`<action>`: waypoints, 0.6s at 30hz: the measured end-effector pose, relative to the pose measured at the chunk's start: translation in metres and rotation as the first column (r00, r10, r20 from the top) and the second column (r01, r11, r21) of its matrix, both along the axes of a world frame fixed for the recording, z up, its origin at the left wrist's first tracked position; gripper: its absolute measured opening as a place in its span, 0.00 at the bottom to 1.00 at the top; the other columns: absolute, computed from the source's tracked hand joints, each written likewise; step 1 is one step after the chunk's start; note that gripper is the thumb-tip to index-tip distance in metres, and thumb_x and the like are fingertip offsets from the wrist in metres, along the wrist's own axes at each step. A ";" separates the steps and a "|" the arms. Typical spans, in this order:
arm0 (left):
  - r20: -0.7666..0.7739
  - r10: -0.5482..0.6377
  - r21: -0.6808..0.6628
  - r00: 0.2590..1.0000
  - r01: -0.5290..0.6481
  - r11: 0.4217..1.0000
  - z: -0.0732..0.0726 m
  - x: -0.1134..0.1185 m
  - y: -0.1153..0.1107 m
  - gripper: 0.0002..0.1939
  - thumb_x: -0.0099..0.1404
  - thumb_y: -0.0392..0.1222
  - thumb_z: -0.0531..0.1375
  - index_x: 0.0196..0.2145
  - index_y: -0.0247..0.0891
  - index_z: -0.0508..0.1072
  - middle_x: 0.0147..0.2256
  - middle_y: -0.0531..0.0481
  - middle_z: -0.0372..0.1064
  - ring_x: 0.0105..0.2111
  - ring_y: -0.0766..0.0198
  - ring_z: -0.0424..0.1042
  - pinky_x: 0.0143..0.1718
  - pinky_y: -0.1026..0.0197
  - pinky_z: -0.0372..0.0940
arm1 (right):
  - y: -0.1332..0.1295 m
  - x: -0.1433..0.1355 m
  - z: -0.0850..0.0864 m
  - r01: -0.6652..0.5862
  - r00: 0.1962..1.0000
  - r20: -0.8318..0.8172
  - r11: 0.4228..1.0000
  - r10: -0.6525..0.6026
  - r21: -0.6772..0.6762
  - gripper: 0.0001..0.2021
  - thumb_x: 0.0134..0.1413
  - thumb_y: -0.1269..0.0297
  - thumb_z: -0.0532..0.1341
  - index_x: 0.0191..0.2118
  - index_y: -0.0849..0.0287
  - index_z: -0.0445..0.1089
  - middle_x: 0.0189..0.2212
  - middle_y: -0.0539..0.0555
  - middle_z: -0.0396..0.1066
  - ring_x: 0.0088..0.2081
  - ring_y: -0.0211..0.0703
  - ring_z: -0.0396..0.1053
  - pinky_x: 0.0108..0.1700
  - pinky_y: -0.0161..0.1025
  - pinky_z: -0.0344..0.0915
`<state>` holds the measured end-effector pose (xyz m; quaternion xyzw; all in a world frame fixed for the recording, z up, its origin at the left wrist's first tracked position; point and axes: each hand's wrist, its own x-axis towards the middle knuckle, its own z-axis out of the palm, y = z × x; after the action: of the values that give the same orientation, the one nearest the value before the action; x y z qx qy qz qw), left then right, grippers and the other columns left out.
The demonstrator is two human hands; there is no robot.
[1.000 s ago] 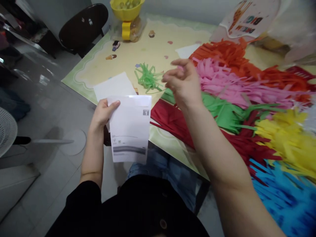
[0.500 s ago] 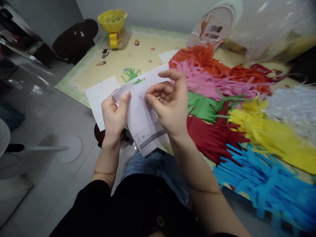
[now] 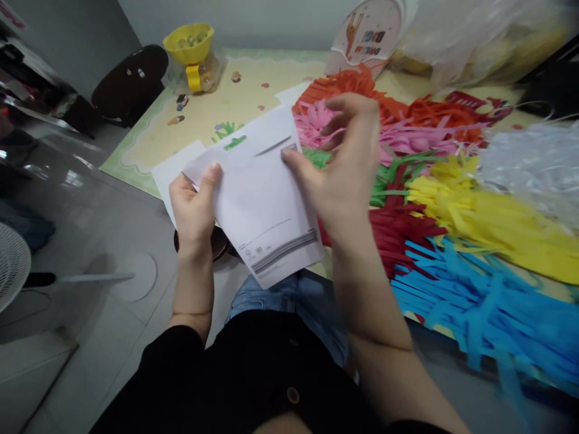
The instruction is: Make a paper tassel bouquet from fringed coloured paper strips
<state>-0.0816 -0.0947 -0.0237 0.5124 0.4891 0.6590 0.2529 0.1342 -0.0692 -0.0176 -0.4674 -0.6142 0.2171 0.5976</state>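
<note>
My left hand (image 3: 194, 202) is closed on the left edge of a white paper packet (image 3: 257, 205), its thumb pressed on the front. The packet is tilted, with a hang slot near its top edge and grey printed bars with small print near the bottom. Through the slot, green shows. At the packet's upper right is my right hand (image 3: 346, 163), fingers spread and slightly blurred. Its thumb tip lies at a small dark slit and patch on the packet; whether it presses there I cannot tell. Another white sheet (image 3: 169, 169) lies partly behind the packet and my left hand.
Fringed paper in orange, pink (image 3: 416, 135), green, dark red (image 3: 389, 232), yellow (image 3: 506, 223) and blue (image 3: 484, 307) covers the table's right side. Clear plastic (image 3: 534, 163) lies beyond. A yellow-topped container (image 3: 190, 45) and a watch (image 3: 181, 102) stand at the back left. A fan (image 3: 13, 265) is at the left.
My right hand has moved up and right, its fingers opening from a pinch near the packet's middle. The packet's front is more exposed, and a dark slit now shows. My left hand keeps its hold.
</note>
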 end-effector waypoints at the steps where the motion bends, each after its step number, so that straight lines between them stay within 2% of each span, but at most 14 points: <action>1: 0.055 -0.004 -0.008 0.998 0.004 1.000 -0.002 -0.008 0.009 0.26 0.63 0.66 0.71 0.43 0.39 0.80 0.46 0.45 0.83 0.57 0.47 0.80 0.60 0.45 0.77 | -0.001 0.014 -0.006 -0.069 0.998 -0.020 0.995 0.067 -0.068 0.29 0.50 0.55 0.78 0.55 0.51 0.68 0.52 0.56 0.75 0.51 0.51 0.75 0.54 0.53 0.76; 2: 0.106 -0.009 -0.012 0.994 0.011 1.000 -0.005 -0.017 0.019 0.28 0.61 0.67 0.72 0.43 0.39 0.79 0.47 0.44 0.83 0.59 0.46 0.78 0.62 0.45 0.76 | -0.002 0.026 -0.013 -0.197 0.980 -0.056 0.967 0.190 -0.162 0.30 0.49 0.50 0.78 0.55 0.51 0.69 0.50 0.56 0.76 0.47 0.50 0.76 0.48 0.51 0.78; 3: 0.145 -0.018 -0.016 0.989 0.021 1.000 -0.009 -0.025 0.029 0.30 0.58 0.68 0.73 0.43 0.39 0.79 0.48 0.43 0.83 0.61 0.46 0.78 0.63 0.45 0.75 | -0.005 0.038 -0.022 -0.353 0.936 -0.105 0.894 0.337 -0.277 0.31 0.48 0.46 0.77 0.54 0.52 0.70 0.46 0.55 0.78 0.43 0.49 0.77 0.42 0.48 0.78; 4: 0.171 -0.029 -0.027 0.985 0.034 0.999 -0.014 -0.031 0.039 0.32 0.56 0.69 0.73 0.44 0.40 0.78 0.49 0.42 0.82 0.61 0.45 0.77 0.62 0.45 0.75 | -0.008 0.046 -0.030 -0.483 0.874 -0.164 0.787 0.456 -0.383 0.31 0.48 0.43 0.76 0.52 0.54 0.71 0.41 0.54 0.79 0.38 0.48 0.77 0.37 0.45 0.76; 5: 0.187 -0.043 -0.048 0.981 0.053 0.997 -0.021 -0.035 0.048 0.33 0.56 0.70 0.73 0.45 0.40 0.78 0.49 0.41 0.82 0.60 0.45 0.77 0.61 0.45 0.76 | -0.010 0.051 -0.038 -0.562 0.822 -0.218 0.685 0.526 -0.463 0.30 0.48 0.41 0.75 0.49 0.55 0.72 0.37 0.53 0.79 0.34 0.47 0.77 0.34 0.42 0.74; 6: 0.198 -0.059 -0.079 0.978 0.075 0.994 -0.028 -0.037 0.054 0.34 0.57 0.71 0.71 0.46 0.40 0.77 0.49 0.41 0.82 0.59 0.46 0.78 0.57 0.46 0.78 | -0.012 0.053 -0.045 -0.589 0.799 -0.251 0.624 0.547 -0.514 0.28 0.48 0.40 0.74 0.46 0.56 0.73 0.34 0.52 0.78 0.32 0.47 0.76 0.32 0.41 0.72; 7: 0.210 -0.079 -0.123 0.975 0.107 0.987 -0.036 -0.037 0.058 0.34 0.59 0.72 0.70 0.47 0.41 0.76 0.49 0.41 0.82 0.56 0.47 0.80 0.53 0.48 0.79 | -0.011 0.052 -0.051 -0.571 0.811 -0.254 0.621 0.527 -0.537 0.26 0.49 0.41 0.73 0.43 0.57 0.73 0.32 0.52 0.77 0.31 0.46 0.75 0.31 0.40 0.71; 8: 0.222 -0.103 -0.180 0.970 0.144 0.973 -0.044 -0.035 0.060 0.33 0.60 0.72 0.69 0.47 0.41 0.76 0.46 0.42 0.82 0.51 0.50 0.82 0.47 0.50 0.80 | -0.009 0.047 -0.056 -0.516 0.850 -0.226 0.669 0.476 -0.535 0.23 0.51 0.43 0.72 0.40 0.57 0.72 0.31 0.51 0.76 0.30 0.46 0.74 0.32 0.41 0.71; 10: 0.242 -0.146 -0.310 0.959 0.219 0.925 -0.060 -0.033 0.061 0.32 0.58 0.71 0.71 0.45 0.42 0.74 0.39 0.46 0.81 0.39 0.57 0.82 0.36 0.57 0.78 | -0.001 0.031 -0.062 -0.338 0.938 -0.100 0.809 0.333 -0.481 0.16 0.54 0.49 0.69 0.38 0.56 0.71 0.32 0.52 0.76 0.33 0.47 0.74 0.37 0.43 0.72; 12: 0.233 -0.136 -0.398 0.963 0.222 0.890 -0.073 -0.042 0.069 0.32 0.54 0.69 0.74 0.41 0.42 0.72 0.33 0.50 0.77 0.29 0.64 0.77 0.28 0.62 0.72 | 0.009 0.011 -0.064 -0.203 0.971 0.029 0.878 0.238 -0.434 0.13 0.58 0.53 0.65 0.42 0.57 0.72 0.36 0.54 0.79 0.37 0.50 0.76 0.44 0.46 0.74; 14: 0.188 -0.047 -0.390 0.981 0.118 0.913 -0.081 -0.069 0.090 0.31 0.53 0.69 0.74 0.38 0.42 0.71 0.28 0.54 0.73 0.24 0.68 0.70 0.26 0.63 0.67 | 0.015 -0.005 -0.061 -0.183 0.964 0.103 0.895 0.244 -0.407 0.20 0.62 0.55 0.64 0.55 0.59 0.70 0.44 0.58 0.81 0.43 0.51 0.78 0.50 0.48 0.75; 16: 0.127 0.054 -0.319 0.990 -0.011 0.948 -0.082 -0.111 0.124 0.30 0.55 0.70 0.72 0.33 0.43 0.67 0.23 0.59 0.66 0.22 0.70 0.64 0.28 0.62 0.66 | 0.015 -0.010 -0.057 -0.218 0.938 0.174 0.901 0.299 -0.374 0.28 0.65 0.54 0.64 0.65 0.63 0.65 0.53 0.63 0.79 0.49 0.53 0.79 0.55 0.49 0.75; 18: 0.021 -0.018 -0.231 1.000 0.022 0.973 -0.079 -0.155 0.161 0.26 0.63 0.63 0.70 0.28 0.43 0.64 0.18 0.62 0.58 0.23 0.71 0.61 0.35 0.61 0.67 | 0.005 0.001 -0.052 -0.227 0.889 0.311 0.913 0.336 -0.339 0.25 0.67 0.55 0.63 0.63 0.64 0.69 0.57 0.66 0.78 0.54 0.55 0.78 0.59 0.50 0.73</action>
<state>-0.2370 0.0658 -0.1031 0.4782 0.5550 0.5996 0.3221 0.1351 -0.0639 -0.0697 -0.4877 -0.7365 0.3010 0.3593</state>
